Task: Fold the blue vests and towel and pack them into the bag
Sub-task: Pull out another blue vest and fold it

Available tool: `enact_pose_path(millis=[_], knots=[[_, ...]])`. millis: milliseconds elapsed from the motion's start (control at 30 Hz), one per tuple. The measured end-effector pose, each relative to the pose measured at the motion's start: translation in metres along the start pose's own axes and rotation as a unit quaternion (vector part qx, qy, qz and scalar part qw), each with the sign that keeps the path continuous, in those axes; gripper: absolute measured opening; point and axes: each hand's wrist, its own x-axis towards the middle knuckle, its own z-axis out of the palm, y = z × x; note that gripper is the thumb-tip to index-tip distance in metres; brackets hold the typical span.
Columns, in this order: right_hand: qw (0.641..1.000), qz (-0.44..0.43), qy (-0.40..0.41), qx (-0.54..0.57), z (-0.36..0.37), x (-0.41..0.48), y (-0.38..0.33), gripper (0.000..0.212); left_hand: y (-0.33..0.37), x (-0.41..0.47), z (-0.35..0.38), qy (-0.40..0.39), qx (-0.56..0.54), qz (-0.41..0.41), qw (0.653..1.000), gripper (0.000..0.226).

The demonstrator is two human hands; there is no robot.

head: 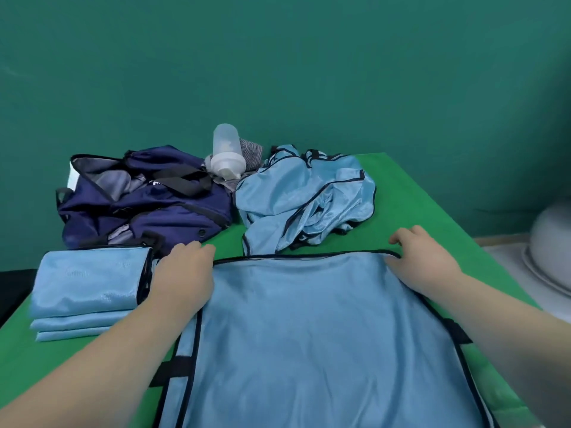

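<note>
Spread vest [309, 335] lies flat on the bench [401, 186] — left hand [185, 273] and right hand [423, 261] at its far corners, fingers curled; whether they pinch it cannot be told.

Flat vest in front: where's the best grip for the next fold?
Probably the two far corners of the vest, on its black-trimmed far edge, reached from the near side over the cloth. It lies flat and wide, so a pinch at both corners should keep that edge straight when drawn back. The left hand and right hand are at those corners.
</note>
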Motion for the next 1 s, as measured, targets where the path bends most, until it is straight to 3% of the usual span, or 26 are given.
enact_pose_path(millis=[133, 267, 400, 533, 633, 800, 1000], knots=[[0.997, -0.081, -0.010, 0.000, -0.010, -0.041, -0.018, 0.034, 0.014, -0.038, -0.015, 0.049, -0.070, 0.054, 0.995, 0.021], [0.987, -0.155, -0.047, -0.008, -0.006, -0.096, -0.026, 0.034, 0.034, -0.102, -0.029, 0.006, -0.134, 0.109, 0.985, 0.031], [0.978, -0.197, -0.029, 0.055, 0.002, -0.155, -0.022, 0.025, 0.039, -0.164, -0.033, -0.007, -0.190, 0.137, 0.972, 0.036], [0.972, -0.210, 0.009, 0.102, 0.008, -0.210, -0.018, 0.020, 0.030, -0.220, -0.028, 0.001, -0.221, 0.118, 0.968, 0.025], [0.968, -0.219, 0.018, 0.122, 0.010, -0.243, -0.024, 0.030, 0.022, -0.255, -0.028, 0.025, -0.232, 0.101, 0.967, 0.009], [0.957, -0.258, -0.019, 0.132, -0.001, -0.261, -0.056, 0.023, 0.004, -0.288, -0.032, 0.028, -0.238, 0.049, 0.970, 0.013], [0.946, -0.295, -0.045, 0.128, 0.021, -0.269, -0.082, 0.033, -0.003, -0.282, -0.040, 0.026, -0.233, 0.028, 0.972, 0.015]])
